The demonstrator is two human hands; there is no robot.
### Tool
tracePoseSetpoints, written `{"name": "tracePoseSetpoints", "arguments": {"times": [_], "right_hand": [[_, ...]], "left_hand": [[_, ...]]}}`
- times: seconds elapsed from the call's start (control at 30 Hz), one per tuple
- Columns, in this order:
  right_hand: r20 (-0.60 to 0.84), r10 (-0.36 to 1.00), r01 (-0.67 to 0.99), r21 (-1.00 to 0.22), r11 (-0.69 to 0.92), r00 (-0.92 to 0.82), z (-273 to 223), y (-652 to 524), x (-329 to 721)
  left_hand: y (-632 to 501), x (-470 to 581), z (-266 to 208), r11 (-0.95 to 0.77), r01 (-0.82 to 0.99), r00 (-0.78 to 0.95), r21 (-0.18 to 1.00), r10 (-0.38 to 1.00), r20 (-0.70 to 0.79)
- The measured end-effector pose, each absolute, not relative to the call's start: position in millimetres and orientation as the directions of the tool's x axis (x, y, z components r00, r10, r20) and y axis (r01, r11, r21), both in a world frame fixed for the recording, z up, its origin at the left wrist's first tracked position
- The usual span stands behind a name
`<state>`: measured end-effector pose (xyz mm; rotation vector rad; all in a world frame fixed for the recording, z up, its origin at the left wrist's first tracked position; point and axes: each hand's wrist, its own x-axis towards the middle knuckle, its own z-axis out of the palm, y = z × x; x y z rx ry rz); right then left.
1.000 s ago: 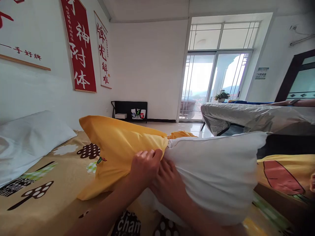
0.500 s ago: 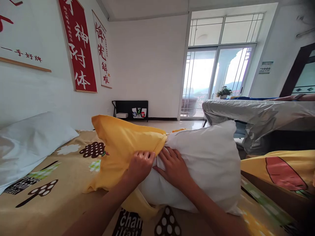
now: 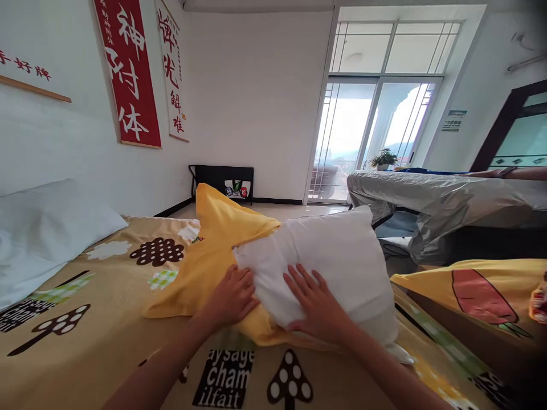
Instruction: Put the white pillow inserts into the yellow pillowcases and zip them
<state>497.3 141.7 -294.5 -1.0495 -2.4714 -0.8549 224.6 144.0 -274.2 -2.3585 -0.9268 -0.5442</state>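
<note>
- At the centre of the frame, a white pillow (image 3: 350, 250) lies under my hands, its left end meeting the yellow pillowcase (image 3: 217, 228); how much of it sits inside, I cannot tell.
- Left of centre, the pillowcase spreads out with one corner standing up, and more of its fabric runs below the pillow's lower edge.
- Just below the middle of the frame, my left hand (image 3: 234, 291) has its fingers curled narrow, gripping the yellow fabric where it meets the white.
- Right beside it, my right hand (image 3: 318, 299) presses on the pillow, fingers spread wide.
- Across the lower frame, the printed bedsheet (image 3: 115, 319) is beneath everything I touch.
- At the left edge, another white pillow (image 3: 55, 228) rests on the sheet.
- At the lower right, yellow fabric with a carrot print (image 3: 482, 290) lies near the pillow.
- At the right, behind that, another person's forearm (image 3: 523, 173) rests on a silver-covered table (image 3: 444, 188), with a potted plant (image 3: 383, 158) near its far side.
</note>
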Motion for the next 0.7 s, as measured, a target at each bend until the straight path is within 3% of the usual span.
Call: {"name": "tracePoseSetpoints", "arguments": {"times": [0.13, 0.23, 0.4, 0.53, 0.6, 0.7], "right_hand": [[0.416, 0.655, 0.776, 0.335, 0.535, -0.631, -312.0, 169.6, 482.3], [0.419, 0.72, 0.833, 0.244, 0.497, -0.553, -314.2, 185.9, 471.1], [0.514, 0.707, 0.861, 0.148, 0.486, -0.487, -272.0, 190.7, 454.9], [0.615, 0.665, 0.853, 0.024, 0.521, -0.423, -233.4, 178.9, 442.9], [0.639, 0.655, 0.833, -0.04, 0.551, -0.403, -233.0, 172.7, 437.3], [0.631, 0.651, 0.773, -0.124, 0.622, -0.422, -260.0, 160.3, 429.6]], "left_hand": [[155.8, 236.0, -274.8, -0.649, 0.737, 0.668, -0.191, 0.655, 0.352], [159.2, 256.3, -272.6, -0.637, 0.764, 0.632, -0.105, 0.706, 0.318], [152.3, 291.9, -252.3, -0.643, 0.761, 0.62, -0.087, 0.681, 0.389], [141.9, 296.7, -209.8, -0.653, 0.751, 0.488, 0.098, 0.65, 0.583], [139.1, 295.9, -196.4, -0.664, 0.722, 0.412, 0.192, 0.636, 0.653], [139.0, 302.0, -204.6, -0.69, 0.696, 0.45, 0.199, 0.634, 0.629]]}}
